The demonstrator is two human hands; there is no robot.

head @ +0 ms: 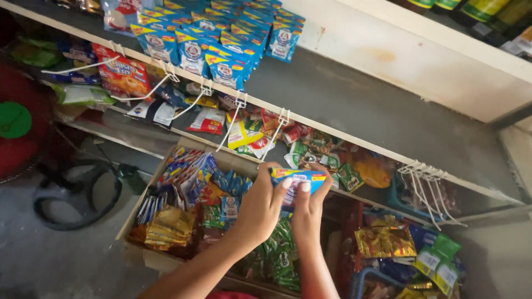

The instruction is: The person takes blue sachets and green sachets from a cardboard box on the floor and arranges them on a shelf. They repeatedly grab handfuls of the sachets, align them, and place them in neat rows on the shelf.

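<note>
We reach both bare forearms up from the lower edge of the view, converging on the blue and yellow packet as our landmark. Our left hand comes in from the lower left, wrist bent, fingers curled over the packet's left end with the thumb below it. Our right hand rises almost straight beneath the packet, fingertips pinching its lower edge and right end. The two hands sit side by side, knuckles nearly touching.
</note>
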